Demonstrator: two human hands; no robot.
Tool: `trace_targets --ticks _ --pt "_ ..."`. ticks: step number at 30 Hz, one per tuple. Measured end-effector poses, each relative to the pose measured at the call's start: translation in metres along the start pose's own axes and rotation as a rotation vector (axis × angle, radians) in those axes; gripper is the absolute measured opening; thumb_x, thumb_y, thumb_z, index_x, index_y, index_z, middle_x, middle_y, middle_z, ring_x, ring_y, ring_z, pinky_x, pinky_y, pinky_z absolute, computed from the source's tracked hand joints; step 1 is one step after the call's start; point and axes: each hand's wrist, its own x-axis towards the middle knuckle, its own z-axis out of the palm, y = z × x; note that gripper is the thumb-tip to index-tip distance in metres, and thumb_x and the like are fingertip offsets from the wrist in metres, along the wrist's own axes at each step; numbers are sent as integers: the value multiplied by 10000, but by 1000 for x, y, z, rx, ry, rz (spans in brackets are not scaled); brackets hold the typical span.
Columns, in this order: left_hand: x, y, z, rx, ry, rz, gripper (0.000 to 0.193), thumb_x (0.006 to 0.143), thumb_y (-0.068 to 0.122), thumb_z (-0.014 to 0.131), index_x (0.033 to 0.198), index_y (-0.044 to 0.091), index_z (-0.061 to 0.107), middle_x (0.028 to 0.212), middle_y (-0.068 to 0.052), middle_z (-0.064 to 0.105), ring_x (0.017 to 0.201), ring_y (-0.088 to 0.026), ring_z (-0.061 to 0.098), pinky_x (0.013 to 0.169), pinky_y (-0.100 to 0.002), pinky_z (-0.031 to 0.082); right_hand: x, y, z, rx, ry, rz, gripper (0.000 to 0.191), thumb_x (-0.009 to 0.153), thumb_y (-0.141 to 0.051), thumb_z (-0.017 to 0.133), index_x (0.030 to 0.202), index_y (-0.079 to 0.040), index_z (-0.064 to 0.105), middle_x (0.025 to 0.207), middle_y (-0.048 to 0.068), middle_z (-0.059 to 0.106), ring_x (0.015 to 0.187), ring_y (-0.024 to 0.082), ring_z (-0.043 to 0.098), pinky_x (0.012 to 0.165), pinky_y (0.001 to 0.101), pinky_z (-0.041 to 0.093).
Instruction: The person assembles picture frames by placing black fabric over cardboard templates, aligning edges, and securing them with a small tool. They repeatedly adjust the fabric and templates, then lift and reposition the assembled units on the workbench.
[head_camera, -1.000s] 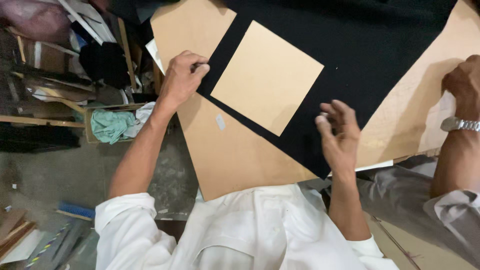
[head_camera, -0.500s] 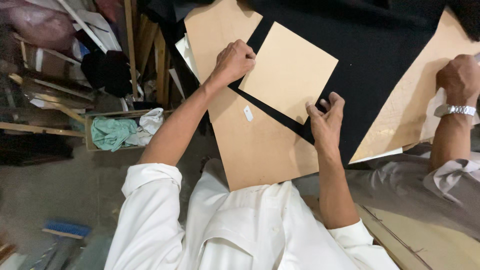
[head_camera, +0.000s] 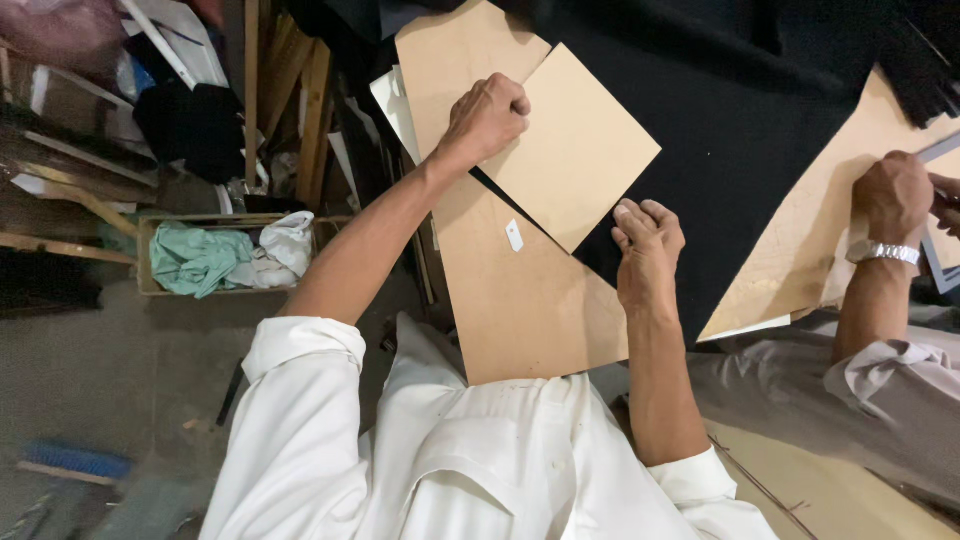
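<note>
The small tan board lies tilted on black cloth, toward 12 o'clock from the person's chest, overlapping a larger brown board that reaches down to the white shirt. The right hand, fingers curled, presses the small board's lower corner and the cloth at 2 o'clock. Farther off, at 11 o'clock, the left hand is clenched on the board's left edge. A co-worker's hand with a wristwatch rests at 3 o'clock.

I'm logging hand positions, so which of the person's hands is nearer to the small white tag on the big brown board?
Right. The right hand sits just to the side of the small white tag; the left hand is farther up, on the smaller tan board.
</note>
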Motion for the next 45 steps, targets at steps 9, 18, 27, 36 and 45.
trace_targets --ticks 9,18,27,36,45 --pt "-2 -11 -13 234 21 -32 47 717 -12 626 678 -37 619 725 -212 664 733 -379 707 734 -482 551 -1 -2 13 -78 35 -8 615 894 -119 720 1389 92 422 1311 230 637 1182 243 652 1012 377 505" --pt "-9 -1 -28 -1 -68 -150 146 665 -50 587 643 27 708 718 -165 735 750 -299 761 765 -399 585 -2 -7 6 97 53 -31 529 915 -54 696 1347 81 420 1150 182 652 1038 204 677 879 300 527" --pt "-13 -15 -21 28 2 -51 133 680 -34 609 665 32 724 757 -180 733 777 -337 737 765 -422 577 5 5 6 91 62 -43 534 883 -38 717 1327 83 445 1150 186 669 1017 187 675 841 273 524" --pt "-13 -20 -20 24 -12 -52 120 694 -15 623 703 34 732 791 -172 735 797 -334 733 776 -409 575 16 24 -3 98 29 -95 540 869 -10 734 1317 72 444 1197 212 667 1032 185 657 867 277 514" --pt "-18 -12 -24 -7 -26 -52 128 721 -3 624 732 30 747 783 -158 742 782 -306 745 789 -391 577 14 22 0 18 56 -95 521 905 -12 696 1344 77 431 1292 231 622 1166 226 629 987 313 504"
